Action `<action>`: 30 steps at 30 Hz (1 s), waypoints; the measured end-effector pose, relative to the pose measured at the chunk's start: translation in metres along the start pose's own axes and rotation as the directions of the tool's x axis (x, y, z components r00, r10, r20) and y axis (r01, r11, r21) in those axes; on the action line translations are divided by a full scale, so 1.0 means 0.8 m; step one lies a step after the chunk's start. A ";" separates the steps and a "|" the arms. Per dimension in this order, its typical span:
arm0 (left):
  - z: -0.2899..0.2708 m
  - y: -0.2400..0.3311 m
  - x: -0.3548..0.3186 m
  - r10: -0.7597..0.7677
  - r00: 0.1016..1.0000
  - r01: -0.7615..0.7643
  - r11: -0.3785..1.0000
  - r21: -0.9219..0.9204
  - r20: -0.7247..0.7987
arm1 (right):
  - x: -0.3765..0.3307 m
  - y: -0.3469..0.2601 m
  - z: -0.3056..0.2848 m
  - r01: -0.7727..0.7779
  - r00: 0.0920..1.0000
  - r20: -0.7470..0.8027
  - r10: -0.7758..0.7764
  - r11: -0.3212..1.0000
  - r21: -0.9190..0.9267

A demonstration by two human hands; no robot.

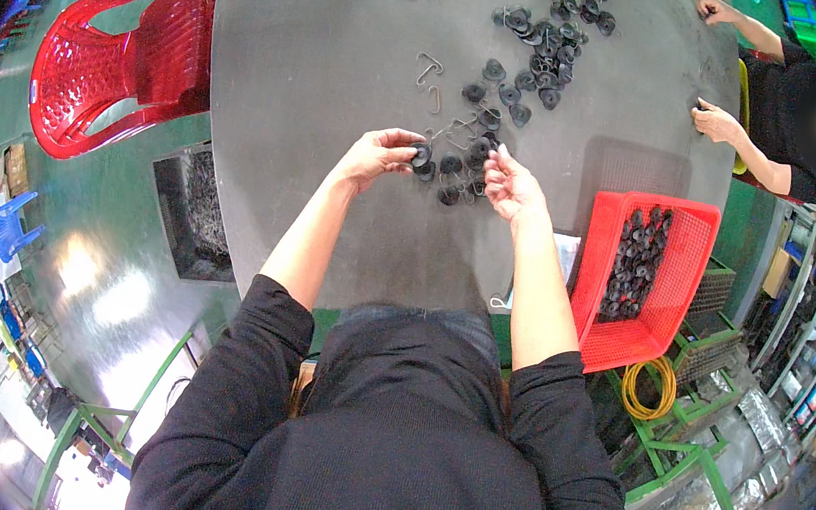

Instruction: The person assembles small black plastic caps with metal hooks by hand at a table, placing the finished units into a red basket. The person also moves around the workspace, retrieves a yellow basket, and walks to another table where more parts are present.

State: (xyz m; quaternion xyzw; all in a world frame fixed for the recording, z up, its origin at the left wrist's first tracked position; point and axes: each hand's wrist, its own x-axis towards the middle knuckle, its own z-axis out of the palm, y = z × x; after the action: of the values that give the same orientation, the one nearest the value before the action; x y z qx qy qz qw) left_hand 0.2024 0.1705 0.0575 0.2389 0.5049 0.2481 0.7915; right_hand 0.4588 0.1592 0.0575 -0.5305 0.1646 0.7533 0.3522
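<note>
My left hand [380, 157] pinches a black round disc [422, 153] between thumb and fingertips, just above the grey table. My right hand [510, 183] is to the right of it with fingers drawn together; what they hold, if anything, is too small to make out. Between the hands lie several more black discs [451, 163], mixed with bent metal wire hooks [458, 134]. Beyond them a few loose hooks [429, 68] rest on the tabletop. A long heap of black discs [548, 57] stretches toward the far edge.
A red plastic crate [697, 248] holding black discs stands at the table's right edge. Across the right side, a co-worker's hands [716, 121] are over the table edge. A red chair [134, 58] stands at the left. A coiled yellow hose [649, 388] hangs below the crate.
</note>
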 end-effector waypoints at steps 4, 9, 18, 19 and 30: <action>0.006 0.013 -0.007 -0.005 0.994 0.001 0.999 0.035 0.106 | -0.023 0.038 0.046 0.510 0.853 0.379 -0.359 0.419 -0.752; 0.009 0.032 -0.028 -0.009 0.999 0.014 0.991 -0.136 0.043 | 0.001 0.047 0.041 0.421 0.680 0.431 -0.593 -0.166 -0.892; 0.049 -0.048 0.001 0.431 0.884 0.011 0.370 0.929 -0.182 | 0.021 0.050 0.050 0.330 0.569 0.402 -0.717 -0.248 -0.911; 0.043 -0.048 0.001 0.394 0.903 0.002 0.393 0.920 -0.171 | 0.018 0.035 0.044 0.463 0.712 0.318 -0.626 0.078 -0.883; 0.012 0.019 -0.044 -0.053 0.986 0.075 0.988 -0.134 0.160 | -0.003 0.089 0.033 0.188 0.713 0.337 -0.614 -0.295 -0.937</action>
State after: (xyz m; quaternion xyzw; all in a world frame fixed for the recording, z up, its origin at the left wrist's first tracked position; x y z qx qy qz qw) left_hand 0.1955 0.1586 0.0947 0.1851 0.4303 0.2380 0.8509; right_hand 0.3908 0.1248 0.0605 -0.7286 -0.5849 0.3519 0.0565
